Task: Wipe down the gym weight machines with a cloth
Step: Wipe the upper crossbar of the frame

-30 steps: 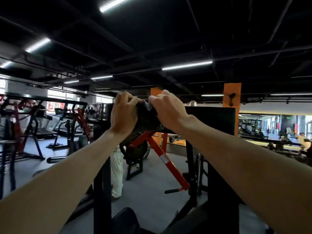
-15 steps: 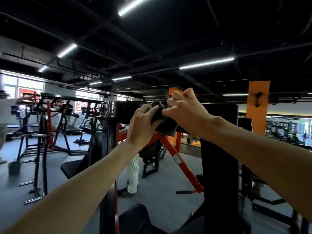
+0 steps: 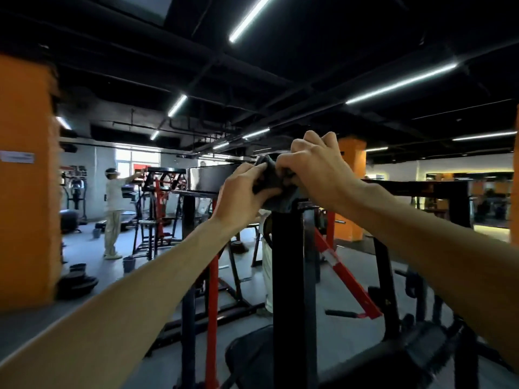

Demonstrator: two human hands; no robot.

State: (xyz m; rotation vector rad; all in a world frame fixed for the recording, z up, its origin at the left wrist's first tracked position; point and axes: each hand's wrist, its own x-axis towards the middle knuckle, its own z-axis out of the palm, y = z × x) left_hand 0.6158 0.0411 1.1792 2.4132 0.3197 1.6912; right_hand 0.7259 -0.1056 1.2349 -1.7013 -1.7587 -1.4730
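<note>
Both hands are raised together: the left hand (image 3: 242, 189) and right hand (image 3: 317, 167) are curled round a dark grey bunched cloth (image 3: 269, 178), pinched between them atop the black steel machine upright (image 3: 289, 262). Being soft and light, it is judged easily gripped anywhere.
</note>
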